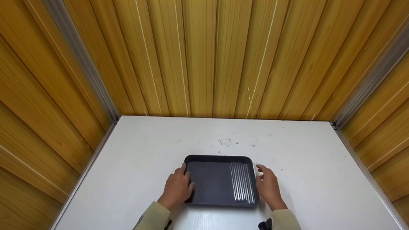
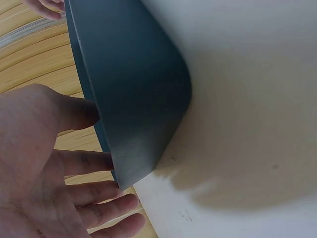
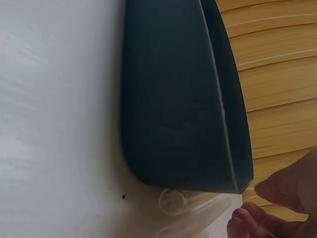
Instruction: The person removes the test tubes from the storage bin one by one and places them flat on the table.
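A dark rectangular tray [image 1: 211, 182] lies on the white table. Several clear tubes [image 1: 242, 182] lie side by side along its right part. My left hand [image 1: 178, 186] is at the tray's left rim, its thumb and index finger reaching over the edge and the other fingers outside. Beside the right wall is my right hand [image 1: 267, 185], fingers loosely bent and thumb apart from them, with nothing seen between them. The right wrist view shows clear tubes [image 3: 172, 202] on the table next to the tray's wall, close to the right fingers.
Yellow wood-patterned panels [image 1: 199, 57] stand behind the table and on both sides, joined by grey metal posts [image 1: 84, 60]. Dark scuff marks [image 1: 224, 141] show on the white tabletop [image 1: 153, 140] beyond the tray.
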The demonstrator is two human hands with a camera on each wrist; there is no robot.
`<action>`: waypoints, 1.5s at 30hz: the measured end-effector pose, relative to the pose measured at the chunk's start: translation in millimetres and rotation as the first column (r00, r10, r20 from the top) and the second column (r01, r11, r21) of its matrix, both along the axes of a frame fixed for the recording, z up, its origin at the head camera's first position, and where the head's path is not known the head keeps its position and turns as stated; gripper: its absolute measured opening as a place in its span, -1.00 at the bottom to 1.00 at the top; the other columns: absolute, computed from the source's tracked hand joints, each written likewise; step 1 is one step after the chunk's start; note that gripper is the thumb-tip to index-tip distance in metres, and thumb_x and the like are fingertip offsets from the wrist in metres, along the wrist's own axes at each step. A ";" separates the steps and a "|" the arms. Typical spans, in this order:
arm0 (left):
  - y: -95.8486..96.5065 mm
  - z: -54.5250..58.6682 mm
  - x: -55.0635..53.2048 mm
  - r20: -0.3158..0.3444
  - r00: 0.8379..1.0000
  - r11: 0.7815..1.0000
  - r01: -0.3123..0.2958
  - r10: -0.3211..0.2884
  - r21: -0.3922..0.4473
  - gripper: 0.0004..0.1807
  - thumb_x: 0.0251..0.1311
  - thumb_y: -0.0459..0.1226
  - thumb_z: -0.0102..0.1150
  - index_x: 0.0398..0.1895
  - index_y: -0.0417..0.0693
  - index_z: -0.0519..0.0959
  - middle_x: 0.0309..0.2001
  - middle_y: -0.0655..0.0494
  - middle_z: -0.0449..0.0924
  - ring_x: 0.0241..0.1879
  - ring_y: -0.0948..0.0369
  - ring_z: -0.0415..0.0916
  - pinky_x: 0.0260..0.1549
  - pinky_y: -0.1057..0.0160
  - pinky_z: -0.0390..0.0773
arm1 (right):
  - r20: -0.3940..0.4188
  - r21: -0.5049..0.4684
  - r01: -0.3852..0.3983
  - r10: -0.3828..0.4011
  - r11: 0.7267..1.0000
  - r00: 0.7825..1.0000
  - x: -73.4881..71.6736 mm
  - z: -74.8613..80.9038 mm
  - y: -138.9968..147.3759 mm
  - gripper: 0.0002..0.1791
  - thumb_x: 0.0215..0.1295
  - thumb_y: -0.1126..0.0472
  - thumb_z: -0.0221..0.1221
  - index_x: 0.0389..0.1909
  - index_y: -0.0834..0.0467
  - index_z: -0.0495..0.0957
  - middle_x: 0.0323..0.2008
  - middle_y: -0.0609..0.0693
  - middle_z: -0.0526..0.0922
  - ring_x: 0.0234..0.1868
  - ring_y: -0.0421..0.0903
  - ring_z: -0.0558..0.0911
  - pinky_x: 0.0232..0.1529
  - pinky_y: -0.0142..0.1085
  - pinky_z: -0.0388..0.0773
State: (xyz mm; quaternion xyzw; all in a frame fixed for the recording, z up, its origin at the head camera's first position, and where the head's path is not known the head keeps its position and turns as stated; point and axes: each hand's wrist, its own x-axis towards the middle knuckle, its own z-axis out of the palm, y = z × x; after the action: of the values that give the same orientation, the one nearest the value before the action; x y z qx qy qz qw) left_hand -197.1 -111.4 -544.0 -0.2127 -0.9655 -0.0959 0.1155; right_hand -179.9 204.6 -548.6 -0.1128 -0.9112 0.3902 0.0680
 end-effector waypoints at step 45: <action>6.8 -2.9 -0.9 0.021 0.999 0.997 -0.049 0.050 -0.058 -0.53 0.23 -0.08 0.21 0.04 -0.26 0.59 0.26 -0.27 0.40 0.13 -0.03 0.44 -0.08 0.03 0.55 | -0.078 0.039 -0.184 0.187 0.982 0.979 -5.1 -4.5 -58.8 -0.57 0.20 0.45 0.17 0.13 0.34 0.48 -0.04 0.21 0.62 -0.21 -0.05 0.62 -0.29 -0.24 0.55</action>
State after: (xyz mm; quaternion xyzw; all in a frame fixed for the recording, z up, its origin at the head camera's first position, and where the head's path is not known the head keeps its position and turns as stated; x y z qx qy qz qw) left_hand -197.9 -104.6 -546.9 -0.1908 -0.9741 -0.0676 0.1008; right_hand -185.0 145.8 -553.1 -0.0104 -0.9203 0.3848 0.0702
